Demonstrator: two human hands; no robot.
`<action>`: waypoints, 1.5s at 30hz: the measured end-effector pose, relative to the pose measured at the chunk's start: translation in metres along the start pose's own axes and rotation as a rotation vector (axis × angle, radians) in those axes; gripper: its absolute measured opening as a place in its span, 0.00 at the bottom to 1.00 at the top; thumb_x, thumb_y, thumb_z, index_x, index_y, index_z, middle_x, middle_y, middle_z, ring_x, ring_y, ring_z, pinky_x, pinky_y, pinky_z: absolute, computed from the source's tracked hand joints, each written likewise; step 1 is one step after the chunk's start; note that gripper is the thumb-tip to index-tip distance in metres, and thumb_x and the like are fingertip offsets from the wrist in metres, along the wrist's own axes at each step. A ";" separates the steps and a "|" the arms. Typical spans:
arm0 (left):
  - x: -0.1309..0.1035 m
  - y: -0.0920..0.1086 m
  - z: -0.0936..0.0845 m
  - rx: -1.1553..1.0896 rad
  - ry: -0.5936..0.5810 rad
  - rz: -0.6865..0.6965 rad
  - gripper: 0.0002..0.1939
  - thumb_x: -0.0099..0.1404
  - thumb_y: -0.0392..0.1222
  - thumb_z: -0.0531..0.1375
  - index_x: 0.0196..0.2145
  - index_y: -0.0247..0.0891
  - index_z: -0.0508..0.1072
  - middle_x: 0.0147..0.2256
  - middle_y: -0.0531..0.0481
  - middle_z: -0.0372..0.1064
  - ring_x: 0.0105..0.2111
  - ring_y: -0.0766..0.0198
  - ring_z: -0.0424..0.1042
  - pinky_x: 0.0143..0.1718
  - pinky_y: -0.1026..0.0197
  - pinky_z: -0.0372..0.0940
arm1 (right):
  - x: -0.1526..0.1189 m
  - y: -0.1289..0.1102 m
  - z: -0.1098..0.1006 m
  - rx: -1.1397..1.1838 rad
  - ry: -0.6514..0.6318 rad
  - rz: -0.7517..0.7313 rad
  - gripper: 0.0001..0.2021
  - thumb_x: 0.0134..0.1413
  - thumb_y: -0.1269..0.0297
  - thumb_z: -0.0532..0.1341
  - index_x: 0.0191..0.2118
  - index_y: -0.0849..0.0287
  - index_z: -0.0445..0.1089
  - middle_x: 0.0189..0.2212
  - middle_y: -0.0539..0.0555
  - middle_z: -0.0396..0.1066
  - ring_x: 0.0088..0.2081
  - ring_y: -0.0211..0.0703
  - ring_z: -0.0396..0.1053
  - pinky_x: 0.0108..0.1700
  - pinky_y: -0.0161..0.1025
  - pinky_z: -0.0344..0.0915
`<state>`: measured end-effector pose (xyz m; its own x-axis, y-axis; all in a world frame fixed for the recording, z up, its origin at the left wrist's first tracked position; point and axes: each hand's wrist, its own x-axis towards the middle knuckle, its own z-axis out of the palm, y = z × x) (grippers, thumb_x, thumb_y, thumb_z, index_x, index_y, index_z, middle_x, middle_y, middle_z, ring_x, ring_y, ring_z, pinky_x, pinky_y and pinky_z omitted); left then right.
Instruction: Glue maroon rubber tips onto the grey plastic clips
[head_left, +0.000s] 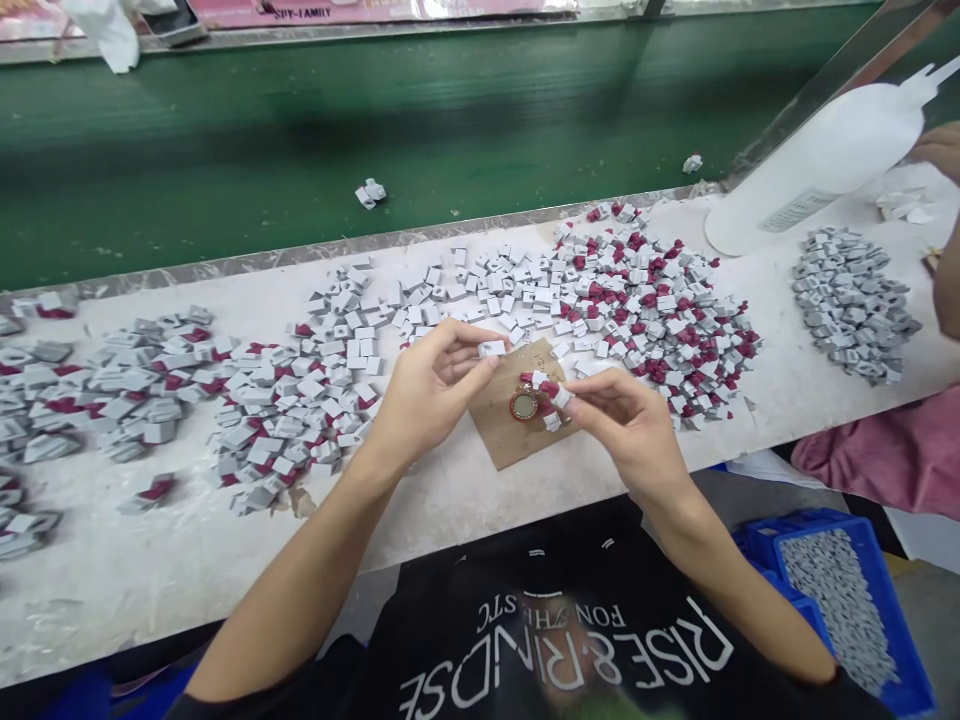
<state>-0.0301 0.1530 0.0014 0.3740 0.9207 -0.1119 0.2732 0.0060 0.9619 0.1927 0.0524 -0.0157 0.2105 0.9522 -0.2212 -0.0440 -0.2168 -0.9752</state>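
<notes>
Between the thumb and fingers of my left hand is a small light-grey plastic block. My right hand pinches a small grey-and-dark-red plastic piece above a brown cardboard square. On the cardboard stands a small round container with a red rim, close to the right fingertips. A few more grey and dark-red pieces lie beside it, partly hidden by the right hand. The two hands are apart, one on each side of the cardboard.
Grey and dark-red pieces are heaped behind my right hand, with more piles at the left. A white squeeze bottle leans near a grey pile. Another person's hand is at the right. A blue crate stands below.
</notes>
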 end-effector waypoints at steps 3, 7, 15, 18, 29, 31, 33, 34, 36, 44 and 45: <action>0.006 0.015 0.006 -0.109 0.067 -0.045 0.10 0.71 0.45 0.71 0.45 0.42 0.77 0.42 0.46 0.84 0.42 0.53 0.86 0.50 0.48 0.83 | 0.010 -0.001 -0.004 0.237 0.045 0.074 0.12 0.55 0.52 0.81 0.40 0.47 0.83 0.40 0.51 0.86 0.45 0.53 0.86 0.52 0.54 0.84; 0.012 0.031 0.015 -0.092 0.060 -0.059 0.08 0.68 0.43 0.73 0.43 0.41 0.82 0.31 0.51 0.81 0.30 0.58 0.83 0.38 0.53 0.82 | 0.018 -0.008 -0.008 0.346 0.020 0.059 0.11 0.58 0.52 0.79 0.41 0.45 0.80 0.42 0.49 0.86 0.51 0.56 0.86 0.59 0.60 0.82; 0.019 0.031 0.036 -0.316 -0.191 -0.097 0.16 0.70 0.46 0.74 0.52 0.38 0.83 0.36 0.47 0.84 0.33 0.58 0.85 0.38 0.57 0.82 | 0.023 -0.017 -0.007 0.386 0.053 -0.107 0.06 0.64 0.57 0.77 0.43 0.44 0.82 0.41 0.46 0.87 0.54 0.53 0.86 0.64 0.58 0.80; 0.022 0.030 0.038 -0.400 -0.136 -0.097 0.18 0.65 0.47 0.78 0.47 0.38 0.81 0.35 0.48 0.84 0.32 0.58 0.85 0.39 0.56 0.83 | 0.024 -0.019 -0.006 0.410 0.042 -0.106 0.06 0.64 0.58 0.77 0.43 0.45 0.82 0.42 0.47 0.87 0.54 0.53 0.87 0.63 0.57 0.81; 0.024 0.031 0.043 -0.429 -0.158 -0.049 0.15 0.69 0.46 0.76 0.48 0.37 0.83 0.41 0.46 0.84 0.37 0.60 0.84 0.41 0.59 0.81 | 0.029 -0.019 -0.005 0.449 0.028 -0.109 0.04 0.64 0.60 0.76 0.43 0.47 0.83 0.43 0.47 0.87 0.49 0.48 0.87 0.59 0.54 0.83; 0.024 0.032 0.044 -0.428 -0.170 -0.047 0.15 0.69 0.47 0.76 0.47 0.37 0.83 0.39 0.47 0.83 0.37 0.60 0.84 0.42 0.59 0.81 | 0.029 -0.017 -0.006 0.426 0.041 -0.122 0.04 0.64 0.60 0.76 0.43 0.47 0.83 0.42 0.48 0.87 0.47 0.47 0.86 0.58 0.53 0.83; 0.025 0.032 0.045 -0.439 -0.175 -0.044 0.15 0.68 0.48 0.77 0.47 0.37 0.83 0.40 0.47 0.83 0.38 0.60 0.84 0.43 0.58 0.81 | 0.030 -0.016 -0.007 0.407 0.054 -0.126 0.05 0.63 0.58 0.76 0.43 0.46 0.84 0.42 0.48 0.86 0.46 0.47 0.85 0.57 0.53 0.83; 0.025 0.031 0.045 -0.447 -0.176 -0.043 0.16 0.68 0.48 0.77 0.47 0.38 0.83 0.41 0.47 0.83 0.38 0.59 0.84 0.42 0.58 0.81 | 0.030 -0.015 -0.007 0.396 0.060 -0.127 0.05 0.63 0.58 0.77 0.43 0.46 0.84 0.41 0.48 0.86 0.46 0.47 0.85 0.57 0.53 0.83; 0.026 0.030 0.046 -0.460 -0.185 -0.051 0.16 0.67 0.49 0.77 0.46 0.38 0.83 0.42 0.46 0.84 0.39 0.58 0.85 0.41 0.58 0.81 | 0.030 -0.014 -0.008 0.373 0.071 -0.122 0.06 0.63 0.57 0.77 0.43 0.45 0.84 0.41 0.48 0.86 0.46 0.47 0.84 0.55 0.52 0.82; 0.027 0.030 0.043 -0.366 -0.211 -0.022 0.12 0.70 0.47 0.75 0.45 0.39 0.84 0.43 0.44 0.84 0.43 0.56 0.85 0.47 0.56 0.82 | 0.029 -0.012 -0.012 0.249 0.038 -0.098 0.04 0.64 0.58 0.77 0.44 0.46 0.86 0.43 0.50 0.86 0.47 0.46 0.84 0.53 0.45 0.82; 0.028 0.030 0.042 -0.350 -0.221 -0.022 0.12 0.69 0.47 0.75 0.45 0.39 0.84 0.43 0.44 0.84 0.43 0.55 0.85 0.46 0.56 0.82 | 0.030 -0.013 -0.013 0.223 0.022 -0.092 0.05 0.64 0.59 0.77 0.44 0.46 0.86 0.43 0.50 0.86 0.46 0.46 0.84 0.52 0.44 0.82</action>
<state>0.0256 0.1622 0.0168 0.5632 0.8130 -0.1476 -0.0202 0.1921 0.9812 0.2123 0.0809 -0.0094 0.2445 0.9604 -0.1333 -0.2376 -0.0739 -0.9685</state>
